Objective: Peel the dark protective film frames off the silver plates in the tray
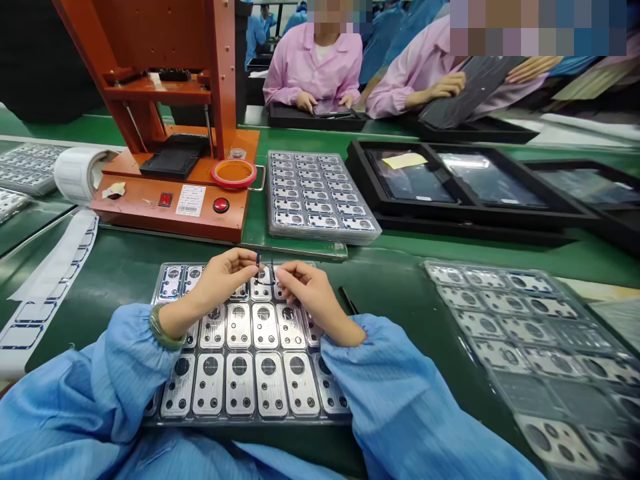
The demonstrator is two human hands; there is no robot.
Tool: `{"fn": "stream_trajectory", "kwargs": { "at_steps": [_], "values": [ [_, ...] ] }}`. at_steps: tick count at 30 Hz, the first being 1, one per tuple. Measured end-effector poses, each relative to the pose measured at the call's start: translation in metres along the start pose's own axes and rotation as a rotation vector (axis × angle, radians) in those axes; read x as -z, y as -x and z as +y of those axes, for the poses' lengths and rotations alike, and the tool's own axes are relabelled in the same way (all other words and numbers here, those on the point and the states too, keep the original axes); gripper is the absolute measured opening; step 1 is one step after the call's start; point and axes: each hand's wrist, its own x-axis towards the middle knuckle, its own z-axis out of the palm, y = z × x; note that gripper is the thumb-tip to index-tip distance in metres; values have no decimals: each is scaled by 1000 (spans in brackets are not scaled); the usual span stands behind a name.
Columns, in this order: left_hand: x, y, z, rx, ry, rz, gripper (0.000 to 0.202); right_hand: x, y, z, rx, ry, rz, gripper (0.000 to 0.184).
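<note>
Between my two hands is a thin dark frame-shaped adhesive sticker (259, 259), held by its sides above a clear tray (250, 421) of silvery metal plates. My left hand (227, 277) pinches its left side with thumb and fingertips. The right side is pinched by my right hand (307, 290). Just beneath it lies a metal plate (261, 288) in the tray's back row. Each plate has one large round hole and smaller ones. A few plates, such as the plate at back left (171, 283), carry a blue outline along the edge. My forearms cover parts of the tray.
An orange press (170, 210) stands behind, with a red tape roll (234, 173) on it. A white liner strip (55, 280) with blue frames runs at left. Plate trays (320, 193) lie behind and at right (505, 327). A dark pen-like tool (349, 300) lies beside my right hand.
</note>
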Motion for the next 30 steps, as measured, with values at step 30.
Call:
{"fn": "stream_trajectory", "kwargs": {
  "at_steps": [30],
  "values": [
    [5, 10, 6, 141, -197, -85, 41, -3, 8, 3, 133, -20, 56, 25]
  ]
}}
